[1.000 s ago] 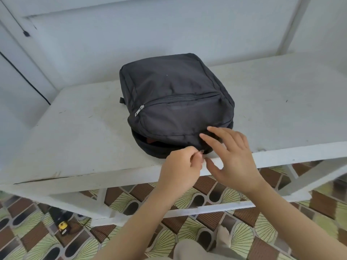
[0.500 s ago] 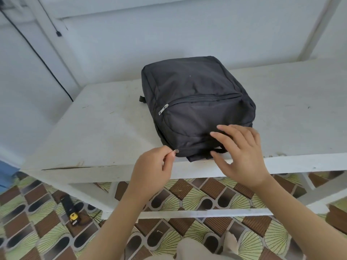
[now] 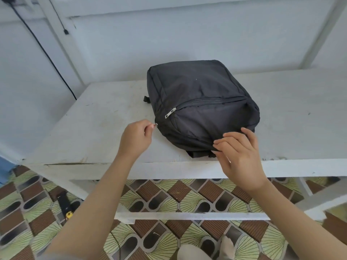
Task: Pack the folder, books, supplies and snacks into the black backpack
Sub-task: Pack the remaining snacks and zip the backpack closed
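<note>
On table [image 3: 105, 117] | boxy black fabric backpack [image 3: 202, 94] | left fingers [image 3: 148, 126] pinch metal zipper pull [image 3: 155, 125] | right fingers [image 3: 236, 136] grip edge

The black backpack [image 3: 202, 102] lies flat on the white tabletop [image 3: 105, 117]. The left grip [image 3: 136, 136] pinches a zipper pull [image 3: 155, 125] at the bag's left side. The right grip [image 3: 238, 151] holds its near edge between thumb and fingers.

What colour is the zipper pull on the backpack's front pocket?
Silver: the front-pocket zipper pull stands out against the black backpack. The head view, the only one, shows it best.
</note>
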`<action>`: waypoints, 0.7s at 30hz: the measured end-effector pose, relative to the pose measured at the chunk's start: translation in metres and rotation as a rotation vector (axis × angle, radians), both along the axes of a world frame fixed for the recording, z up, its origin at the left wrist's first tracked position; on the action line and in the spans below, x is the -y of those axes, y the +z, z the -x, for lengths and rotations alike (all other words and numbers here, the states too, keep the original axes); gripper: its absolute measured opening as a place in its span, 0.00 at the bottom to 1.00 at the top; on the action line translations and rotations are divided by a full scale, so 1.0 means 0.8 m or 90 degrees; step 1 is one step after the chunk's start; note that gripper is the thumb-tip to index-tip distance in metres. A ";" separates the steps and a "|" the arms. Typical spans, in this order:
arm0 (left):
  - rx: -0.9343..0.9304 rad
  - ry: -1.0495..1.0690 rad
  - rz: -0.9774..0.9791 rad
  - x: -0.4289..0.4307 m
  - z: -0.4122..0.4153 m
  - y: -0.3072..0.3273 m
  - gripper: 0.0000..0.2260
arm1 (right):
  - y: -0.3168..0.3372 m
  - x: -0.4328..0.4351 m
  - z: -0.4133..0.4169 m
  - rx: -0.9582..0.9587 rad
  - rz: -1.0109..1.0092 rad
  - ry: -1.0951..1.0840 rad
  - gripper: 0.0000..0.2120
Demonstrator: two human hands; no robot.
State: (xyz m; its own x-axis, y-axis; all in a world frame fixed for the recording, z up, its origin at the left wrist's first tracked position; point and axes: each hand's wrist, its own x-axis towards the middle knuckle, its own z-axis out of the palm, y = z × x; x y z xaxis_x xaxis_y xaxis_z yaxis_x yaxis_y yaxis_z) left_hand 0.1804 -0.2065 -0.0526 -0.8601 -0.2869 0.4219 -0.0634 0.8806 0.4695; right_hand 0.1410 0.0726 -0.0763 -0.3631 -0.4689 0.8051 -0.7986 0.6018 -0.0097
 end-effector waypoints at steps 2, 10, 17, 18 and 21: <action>-0.003 0.031 -0.039 0.012 0.021 0.003 0.08 | 0.000 -0.001 -0.001 -0.004 0.000 -0.003 0.03; 0.041 0.050 -0.075 0.025 0.070 -0.001 0.09 | -0.002 0.000 -0.006 0.023 0.001 -0.014 0.03; -0.148 -0.114 0.001 0.000 0.022 0.008 0.16 | -0.008 -0.030 -0.009 0.151 -0.031 -0.051 0.19; -0.153 -0.162 0.050 -0.006 0.013 0.011 0.16 | -0.008 -0.039 -0.007 0.175 -0.037 -0.066 0.23; -0.152 -0.322 0.276 -0.018 0.001 0.012 0.23 | -0.005 -0.063 0.006 0.208 -0.074 -0.117 0.29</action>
State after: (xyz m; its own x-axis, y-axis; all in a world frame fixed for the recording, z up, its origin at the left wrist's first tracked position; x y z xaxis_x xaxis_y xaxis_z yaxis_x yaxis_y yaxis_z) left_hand 0.1800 -0.1918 -0.0433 -0.7136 0.3603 0.6008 0.4644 0.8854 0.0207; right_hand 0.1364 0.1227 -0.0805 -0.6773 -0.4540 0.5789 -0.6442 0.7461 -0.1686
